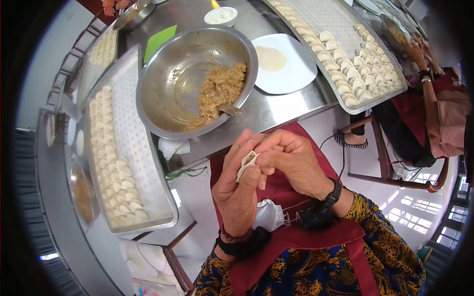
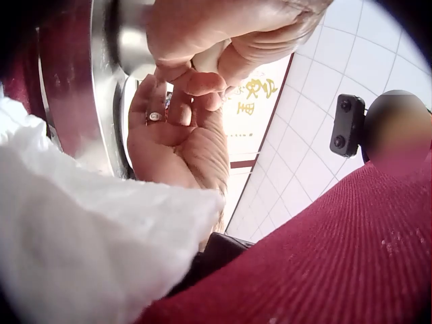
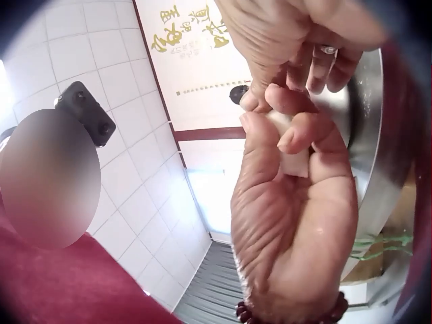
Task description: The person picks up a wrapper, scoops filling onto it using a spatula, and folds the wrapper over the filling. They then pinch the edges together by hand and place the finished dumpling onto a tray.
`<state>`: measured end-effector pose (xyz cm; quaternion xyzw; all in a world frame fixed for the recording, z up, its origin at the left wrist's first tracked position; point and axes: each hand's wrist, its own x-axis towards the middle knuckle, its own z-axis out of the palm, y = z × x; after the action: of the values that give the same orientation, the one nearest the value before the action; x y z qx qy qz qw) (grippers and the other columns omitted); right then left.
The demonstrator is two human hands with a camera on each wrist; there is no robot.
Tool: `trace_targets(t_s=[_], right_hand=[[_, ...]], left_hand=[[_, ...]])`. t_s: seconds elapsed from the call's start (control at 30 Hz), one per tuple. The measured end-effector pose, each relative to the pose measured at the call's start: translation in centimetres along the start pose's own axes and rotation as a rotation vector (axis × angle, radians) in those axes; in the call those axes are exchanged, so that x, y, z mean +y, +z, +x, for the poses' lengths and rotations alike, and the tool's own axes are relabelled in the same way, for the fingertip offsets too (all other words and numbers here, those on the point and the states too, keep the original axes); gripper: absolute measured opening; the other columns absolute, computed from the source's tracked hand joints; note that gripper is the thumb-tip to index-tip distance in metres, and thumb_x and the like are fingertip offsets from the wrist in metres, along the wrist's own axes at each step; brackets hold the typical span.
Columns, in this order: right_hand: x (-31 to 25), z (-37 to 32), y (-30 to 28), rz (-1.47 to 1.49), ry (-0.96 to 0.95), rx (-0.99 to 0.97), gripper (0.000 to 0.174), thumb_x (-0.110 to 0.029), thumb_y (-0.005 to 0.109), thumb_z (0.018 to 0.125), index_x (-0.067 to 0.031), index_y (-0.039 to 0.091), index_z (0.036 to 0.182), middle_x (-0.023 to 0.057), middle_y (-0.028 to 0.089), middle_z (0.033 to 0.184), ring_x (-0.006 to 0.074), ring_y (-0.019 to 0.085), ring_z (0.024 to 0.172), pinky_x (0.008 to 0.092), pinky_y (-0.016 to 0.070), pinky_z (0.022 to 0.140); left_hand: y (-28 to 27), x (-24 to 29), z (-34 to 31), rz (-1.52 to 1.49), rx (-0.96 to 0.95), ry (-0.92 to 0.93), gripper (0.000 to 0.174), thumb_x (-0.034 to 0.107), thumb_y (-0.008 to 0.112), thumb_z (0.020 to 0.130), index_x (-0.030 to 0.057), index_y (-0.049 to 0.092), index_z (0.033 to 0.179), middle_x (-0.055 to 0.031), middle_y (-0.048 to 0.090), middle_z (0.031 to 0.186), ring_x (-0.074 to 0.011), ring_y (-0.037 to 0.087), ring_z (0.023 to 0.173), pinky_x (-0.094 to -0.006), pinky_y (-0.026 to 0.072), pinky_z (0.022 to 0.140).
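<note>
A partly folded dumpling (image 1: 248, 165), with filling showing in its opening, is held between both hands above the lap. My left hand (image 1: 236, 190) supports it from the left, thumb against its lower edge. My right hand (image 1: 296, 165) pinches its upper right edge between thumb and fingers. In the left wrist view, the left hand (image 2: 236, 34) covers much of the pale wrapper (image 2: 210, 57), with the ringed right hand (image 2: 179, 145) below. In the right wrist view, the left hand (image 3: 293, 216) cups the dough (image 3: 294, 163) under the right hand (image 3: 297, 47).
A steel bowl (image 1: 168, 111) with filling (image 1: 222, 91) and a spoon (image 1: 229, 109) stands ahead. One wrapper (image 1: 270, 58) lies on a white plate (image 1: 291, 81). Trays of dumplings flank them, left (image 1: 153, 172) and right (image 1: 340, 24). Another person's arm (image 1: 428, 98) is at far right.
</note>
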<state>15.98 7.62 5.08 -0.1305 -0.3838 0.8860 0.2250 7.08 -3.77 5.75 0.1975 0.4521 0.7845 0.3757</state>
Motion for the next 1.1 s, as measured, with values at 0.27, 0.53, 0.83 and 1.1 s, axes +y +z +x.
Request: trace_targets(t_s=[0.27,0.53,0.83,1.1], right_hand=[[-0.8,0.0,0.0,-0.125,0.004,0.050,0.014,0.005,0.060,0.092,0.0070,0.064,0.106,0.0219,0.043,0.146,0.0136,0.061,0.071,0.0310,0.0591,0.064],[-1.3,-0.4,-0.5,-0.096,0.079,-0.012,0.014,0.007,0.058,0.093,0.0079,0.064,0.106,0.0214,0.045,0.144,0.0127,0.060,0.067,0.0323,0.0596,0.061],[-0.5,-0.3,-0.9,-0.154,0.012,0.054,0.009,0.005,0.059,0.093,0.0041,0.063,0.102,0.0256,0.044,0.144,0.0114,0.063,0.070,0.0268,0.0581,0.069],[-0.8,-0.5,-1.8,-0.253,-0.053,-0.081,0.015,0.005,0.062,0.090,0.0036,0.065,0.105,0.0250,0.043,0.146,0.0188,0.064,0.104,0.0290,0.0574,0.078]], left_hand=[[-0.4,0.5,-0.3,0.023,-0.095,-0.160,0.045,0.004,0.056,0.099,-0.0052,0.046,0.142,-0.0161,0.058,0.132,-0.0143,0.063,0.089,-0.0226,0.0493,0.069],[-0.2,0.3,-0.2,-0.051,-0.128,-0.212,0.055,0.006,0.055,0.099,-0.0065,0.034,0.148,-0.0137,0.064,0.111,-0.0166,0.062,0.087,-0.0249,0.0497,0.070],[0.0,0.0,-0.2,-0.085,-0.084,-0.151,0.043,0.005,0.053,0.101,-0.0048,0.045,0.142,-0.0134,0.066,0.109,-0.0166,0.065,0.092,-0.0250,0.0491,0.069],[-1.1,0.4,-0.1,-0.002,-0.200,-0.246,0.042,0.007,0.052,0.102,-0.0027,0.046,0.142,-0.0128,0.065,0.115,-0.0137,0.062,0.087,-0.0231,0.0480,0.067]])
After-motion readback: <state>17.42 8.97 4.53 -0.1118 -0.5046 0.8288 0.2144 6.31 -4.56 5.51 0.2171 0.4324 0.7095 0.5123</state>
